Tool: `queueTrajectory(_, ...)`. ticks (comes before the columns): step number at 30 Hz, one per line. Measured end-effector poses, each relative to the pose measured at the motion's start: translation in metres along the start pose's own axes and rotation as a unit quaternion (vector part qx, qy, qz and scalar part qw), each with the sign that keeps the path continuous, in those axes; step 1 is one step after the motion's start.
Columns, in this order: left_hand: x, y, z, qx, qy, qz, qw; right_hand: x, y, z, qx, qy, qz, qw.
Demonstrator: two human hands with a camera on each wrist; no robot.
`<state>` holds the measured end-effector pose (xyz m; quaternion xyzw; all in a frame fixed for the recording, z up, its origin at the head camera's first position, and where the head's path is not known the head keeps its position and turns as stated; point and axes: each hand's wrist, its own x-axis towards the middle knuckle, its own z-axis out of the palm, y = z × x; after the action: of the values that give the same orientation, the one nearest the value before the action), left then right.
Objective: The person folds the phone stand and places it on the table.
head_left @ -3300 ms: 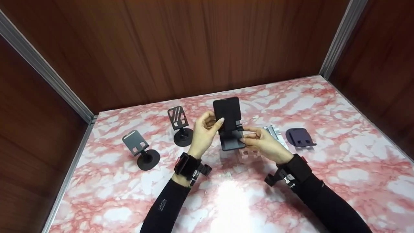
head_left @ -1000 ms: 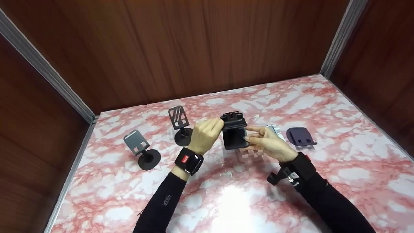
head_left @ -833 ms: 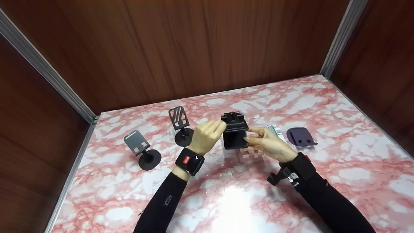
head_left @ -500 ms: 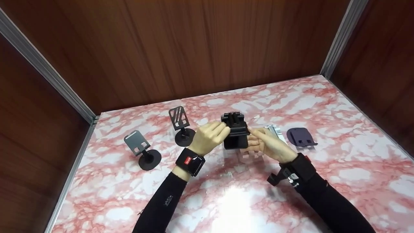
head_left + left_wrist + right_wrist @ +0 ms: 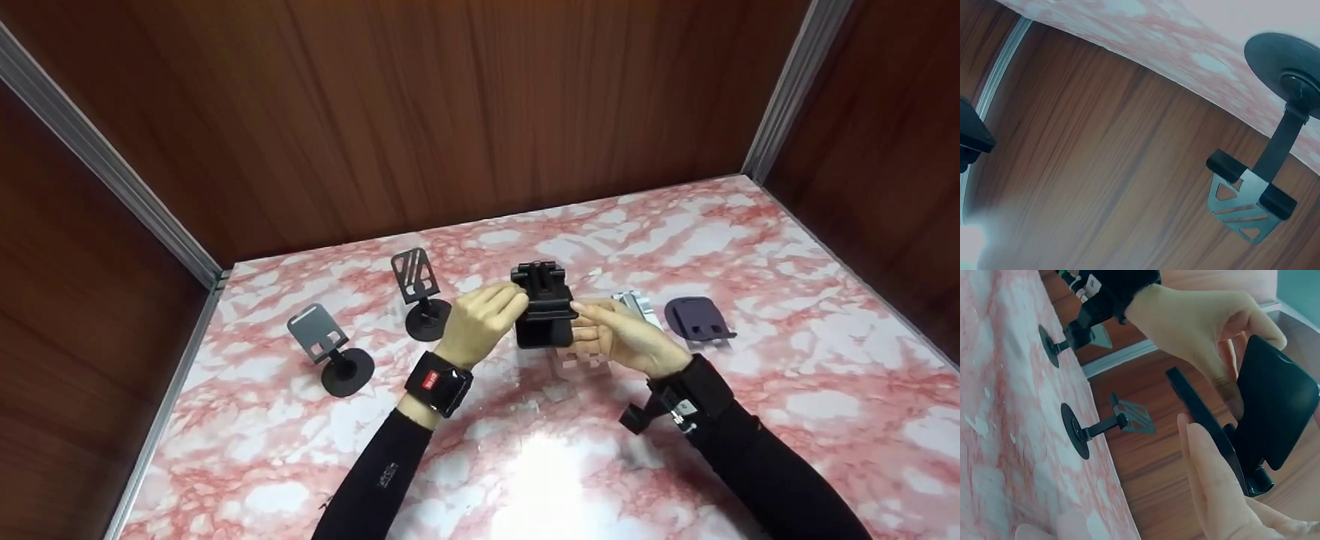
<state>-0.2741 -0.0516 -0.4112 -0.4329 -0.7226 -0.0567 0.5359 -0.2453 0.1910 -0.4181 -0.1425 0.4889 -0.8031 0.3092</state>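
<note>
Above the marbled table, both hands hold a black folding phone stand (image 5: 546, 292). In the head view its hinge end faces up and one plate tips down over the other. My left hand (image 5: 484, 319) grips the left edge of the tilted plate, back of the hand upward. My right hand (image 5: 619, 334) has its thumb on the right edge, with the other fingers behind the lower plate. The right wrist view shows the two plates (image 5: 1280, 402) spread in a V, the left hand (image 5: 1196, 329) on one and the right fingers (image 5: 1204, 455) along the other.
To the left stand a grey phone stand (image 5: 315, 330) and a slotted black one (image 5: 415, 276), both on round bases. A purple stand (image 5: 699, 318) lies at the right. A silver stand (image 5: 636, 304) and a pinkish one (image 5: 585, 363) are partly hidden by the right hand. Wooden panels (image 5: 480, 112) enclose the table.
The phone stand's upright plate has been tilted down over the lower one, the left hand turning over with it. The right thumb has shifted from the lower plate up to the tilted plate's edge.
</note>
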Motion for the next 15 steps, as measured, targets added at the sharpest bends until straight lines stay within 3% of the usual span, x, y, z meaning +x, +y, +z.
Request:
queueTrajectory(3, -0.001, 0.001, -0.005, -0.071, -0.032, -0.070, 0.9945, 0.000, -0.001, 0.000, 0.004, -0.012, 0.001, 1.000)
queueTrajectory(5, -0.003, 0.002, -0.008, -0.147, -0.056, -0.147, 0.9766, -0.001, -0.002, 0.000, 0.005, -0.018, -0.003, 1.000)
queueTrajectory(6, -0.005, 0.003, -0.010, -0.193, -0.070, -0.192, 0.9598, -0.001, -0.002, 0.000, 0.004, -0.021, -0.006, 1.000)
queueTrajectory(8, -0.007, 0.006, -0.013, -0.280, -0.101, -0.284, 0.9114, -0.001, -0.003, -0.001, 0.005, -0.028, -0.013, 1.000)
queueTrajectory(10, -0.008, 0.010, -0.016, -0.343, -0.146, -0.371, 0.8505, -0.001, -0.003, -0.001, 0.005, -0.033, -0.016, 0.999)
queueTrajectory(13, -0.009, 0.017, -0.020, -0.434, -0.206, -0.472, 0.7393, -0.002, -0.003, -0.002, 0.002, -0.031, -0.011, 0.999)
queueTrajectory(15, -0.009, 0.020, -0.022, -0.491, -0.223, -0.515, 0.6657, -0.002, -0.003, -0.001, -0.002, -0.018, -0.004, 1.000)
